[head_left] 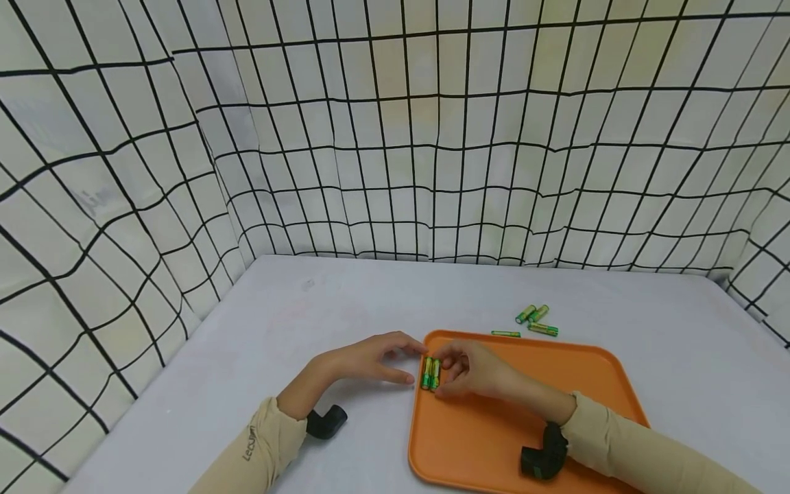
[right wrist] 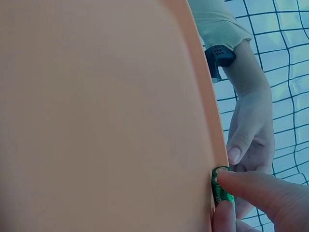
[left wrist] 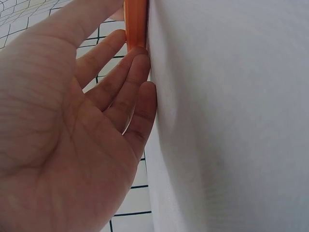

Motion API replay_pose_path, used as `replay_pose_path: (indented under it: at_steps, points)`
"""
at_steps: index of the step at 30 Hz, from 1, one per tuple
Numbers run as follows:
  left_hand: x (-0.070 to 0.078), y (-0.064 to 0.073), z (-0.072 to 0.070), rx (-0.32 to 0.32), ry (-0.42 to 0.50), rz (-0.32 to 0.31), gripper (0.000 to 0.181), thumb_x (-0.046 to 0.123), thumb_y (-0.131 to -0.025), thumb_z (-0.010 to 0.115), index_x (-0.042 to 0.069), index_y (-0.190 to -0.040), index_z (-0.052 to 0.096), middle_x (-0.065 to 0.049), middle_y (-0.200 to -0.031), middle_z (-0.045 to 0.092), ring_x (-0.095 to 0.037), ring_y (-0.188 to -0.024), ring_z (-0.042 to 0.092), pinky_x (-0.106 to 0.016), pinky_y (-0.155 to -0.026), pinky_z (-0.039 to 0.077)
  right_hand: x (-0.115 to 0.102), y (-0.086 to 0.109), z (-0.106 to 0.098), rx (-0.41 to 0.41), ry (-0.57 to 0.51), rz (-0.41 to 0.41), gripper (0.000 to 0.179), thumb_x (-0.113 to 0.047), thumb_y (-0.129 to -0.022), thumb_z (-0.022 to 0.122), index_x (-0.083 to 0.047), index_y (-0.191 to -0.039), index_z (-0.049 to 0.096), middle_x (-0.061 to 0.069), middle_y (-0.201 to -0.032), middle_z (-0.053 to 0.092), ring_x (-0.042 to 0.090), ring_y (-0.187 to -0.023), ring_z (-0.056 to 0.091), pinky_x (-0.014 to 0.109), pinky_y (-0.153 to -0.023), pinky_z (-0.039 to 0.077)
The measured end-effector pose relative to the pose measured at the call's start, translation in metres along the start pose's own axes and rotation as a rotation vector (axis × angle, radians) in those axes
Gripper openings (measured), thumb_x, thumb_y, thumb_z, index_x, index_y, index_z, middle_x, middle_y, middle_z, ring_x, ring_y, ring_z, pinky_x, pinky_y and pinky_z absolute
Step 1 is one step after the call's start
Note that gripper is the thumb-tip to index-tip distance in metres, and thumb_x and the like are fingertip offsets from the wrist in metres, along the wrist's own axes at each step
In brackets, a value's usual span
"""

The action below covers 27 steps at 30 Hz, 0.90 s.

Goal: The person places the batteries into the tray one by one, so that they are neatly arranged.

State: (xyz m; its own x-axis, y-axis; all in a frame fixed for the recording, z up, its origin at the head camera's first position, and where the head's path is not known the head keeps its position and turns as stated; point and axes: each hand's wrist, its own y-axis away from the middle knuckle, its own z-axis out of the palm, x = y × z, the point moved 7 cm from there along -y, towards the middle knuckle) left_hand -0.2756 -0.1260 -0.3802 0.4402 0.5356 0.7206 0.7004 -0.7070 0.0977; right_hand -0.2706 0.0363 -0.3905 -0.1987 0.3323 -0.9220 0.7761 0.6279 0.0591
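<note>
Two green-and-yellow batteries stand out in the head view, a left one [head_left: 426,374] and a right one [head_left: 435,374], side by side along the left edge of an orange tray [head_left: 512,418]. My right hand [head_left: 472,370] pinches the right battery at its ends between thumb and fingers. In the right wrist view the thumb covers part of the end of a green battery [right wrist: 221,186] close to the tray wall. My left hand [head_left: 373,360] is at the tray's left rim with loosely extended fingers and nothing in its grasp; its fingertips [left wrist: 140,60] meet the orange rim in the left wrist view.
Beyond the tray's far rim, several more batteries [head_left: 543,329] lie loose on the white table [head_left: 345,295]. One of them [head_left: 506,334] is right behind the rim. White walls covered by black netting [head_left: 432,144] surround the table at the back and sides.
</note>
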Motion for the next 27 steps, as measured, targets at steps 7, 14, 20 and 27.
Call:
replay_pose_path:
  at_steps: [7,14,20,27]
  points:
    - [0.002,0.0,-0.003,0.008,-0.017,-0.005,0.051,0.029,-0.091,0.071,0.018,-0.137,0.053,0.004,-0.133,0.054,-0.015,-0.122,0.049,-0.036,-0.104,0.04,-0.002,-0.001,-0.002,-0.001,0.019,-0.036,0.05,-0.007,-0.079,0.08,0.007,-0.121,0.058,0.009,-0.099,0.054,0.013,-0.079,0.059,0.02,-0.067,0.05]
    - [0.003,0.0,-0.003,0.008,-0.021,-0.007,0.052,0.028,-0.091,0.071,0.017,-0.138,0.053,0.003,-0.133,0.055,-0.015,-0.121,0.049,-0.036,-0.104,0.04,-0.004,-0.001,-0.004,-0.011,0.016,-0.032,0.049,-0.008,-0.079,0.081,0.005,-0.121,0.058,0.009,-0.099,0.054,0.015,-0.079,0.057,0.02,-0.067,0.048]
    - [0.001,-0.001,-0.001,0.003,-0.013,0.006,0.051,0.028,-0.091,0.071,0.016,-0.138,0.053,0.001,-0.134,0.055,-0.017,-0.122,0.049,-0.037,-0.104,0.04,-0.002,0.002,-0.006,-0.012,0.029,-0.008,0.05,-0.012,-0.08,0.081,0.003,-0.121,0.058,0.01,-0.101,0.054,0.016,-0.08,0.055,0.022,-0.064,0.048]
    - [-0.002,0.0,0.001,0.002,-0.018,-0.01,0.05,0.029,-0.091,0.071,0.019,-0.137,0.054,0.006,-0.133,0.055,-0.013,-0.121,0.049,-0.033,-0.103,0.04,0.005,0.007,-0.014,-0.005,-0.019,-0.011,0.047,-0.01,-0.082,0.079,0.006,-0.12,0.057,0.012,-0.102,0.055,0.018,-0.077,0.057,0.026,-0.062,0.053]
